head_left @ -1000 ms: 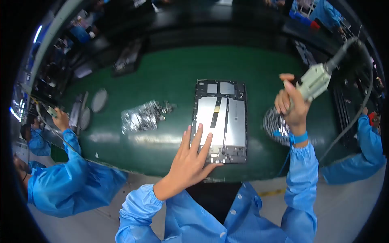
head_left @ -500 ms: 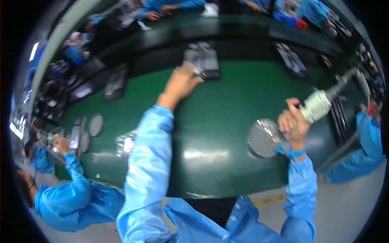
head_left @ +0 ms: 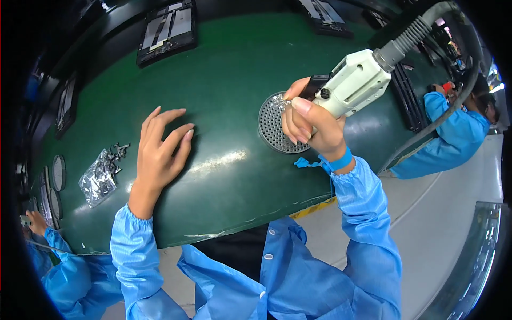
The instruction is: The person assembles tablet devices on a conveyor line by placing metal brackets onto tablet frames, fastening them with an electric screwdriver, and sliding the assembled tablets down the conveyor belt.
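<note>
In my right hand [head_left: 314, 120] is a pale electric screwdriver [head_left: 354, 85] with a grey ribbed sleeve at its tail. My fingers wrap its body; its tip is hidden below them. Beneath that hand lies a round grey dish [head_left: 272, 128] full of small holes, with small silvery bits near its far rim. A blue band circles my right wrist. My left hand [head_left: 162, 144] hovers over or rests on the green table [head_left: 224, 96], fingers apart and slightly curled, with nothing in it. To its left lies a crumpled clear plastic bag [head_left: 97, 178] with dark bits beside it.
Opened flat black devices [head_left: 168, 32] line the table's far edge; another [head_left: 326, 18] is at far right. Round dishes [head_left: 58, 172] stand at the left. A grey cable [head_left: 453, 109] loops down on the right. People in blue sleeves [head_left: 453, 133] sit on both sides.
My left hand has come back from a device at the far edge. My right hand with the electric screwdriver has moved from beside the dish to over it. The view has tilted down.
</note>
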Available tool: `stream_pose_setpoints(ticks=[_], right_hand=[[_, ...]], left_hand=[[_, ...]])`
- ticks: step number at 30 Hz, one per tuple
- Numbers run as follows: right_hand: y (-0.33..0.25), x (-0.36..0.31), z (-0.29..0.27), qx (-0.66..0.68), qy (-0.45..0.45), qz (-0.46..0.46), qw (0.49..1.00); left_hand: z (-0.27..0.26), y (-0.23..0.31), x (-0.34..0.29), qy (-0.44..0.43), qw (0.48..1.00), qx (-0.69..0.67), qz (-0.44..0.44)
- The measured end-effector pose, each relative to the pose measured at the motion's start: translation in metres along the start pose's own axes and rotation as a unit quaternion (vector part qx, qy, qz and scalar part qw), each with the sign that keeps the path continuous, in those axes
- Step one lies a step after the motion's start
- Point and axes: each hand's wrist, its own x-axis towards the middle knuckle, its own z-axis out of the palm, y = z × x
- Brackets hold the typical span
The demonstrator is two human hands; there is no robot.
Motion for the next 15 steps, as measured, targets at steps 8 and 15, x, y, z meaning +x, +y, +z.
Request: stream_pose_setpoints(ticks=[8, 15], right_hand=[[0.006, -0.002, 0.005, 0.01, -0.018, 0.022, 1.0], [0.009, -0.004, 0.002, 0.0, 0.002, 0.047, 0.999]], left_hand=[[0.004, -0.002, -0.006, 0.014, 0.998, -0.034, -0.06], [0.008, 0.001, -0.003, -0.017, 0.997, -0.03, -0.072]])
